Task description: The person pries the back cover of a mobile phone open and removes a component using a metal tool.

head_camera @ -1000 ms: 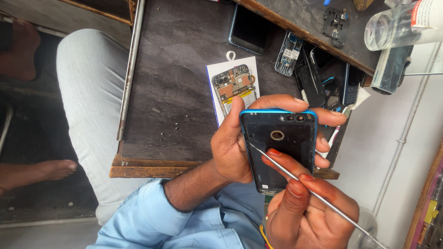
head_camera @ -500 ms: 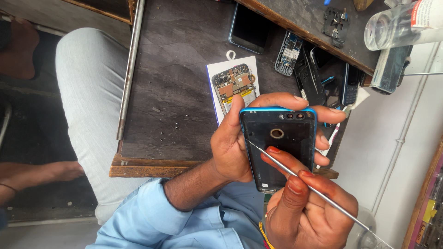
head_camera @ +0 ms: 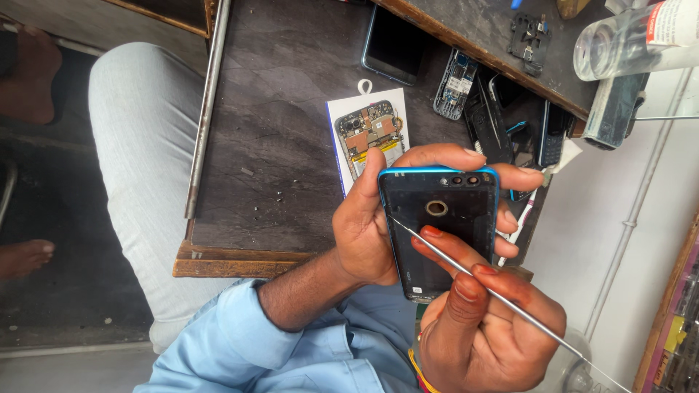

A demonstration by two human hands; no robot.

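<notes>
Dark slate-grey worktop (head_camera: 277,145) with a worn wooden front edge, seen from above; pale wall to the right.

Item one: a blue-edged phone (head_camera: 440,233), back panel towards us, held above the near right corner of the worktop. Our left hand (head_camera: 368,225) is wrapped around its left edge, fingertips curling over the top and right side, so this hand is closed in a firm grip on it.

Item two: a thin metal pry tool (head_camera: 510,306), pinched in our right hand (head_camera: 488,327), which is closed around the shaft. Its tip meets the left edge of the back panel, just below the round sensor ring.

Change noted: against the views of a second and half a second ago, we find almost none. Phone, tool tip and both grips sit where they did. We judge the prying is holding at the same spot on the seam, with no gap yet visible.

Other stock: an opened phone on a white card (head_camera: 370,135), a dark phone (head_camera: 393,44) lying flat, a heap of phone parts (head_camera: 502,124), a clear jar (head_camera: 619,44).
</notes>
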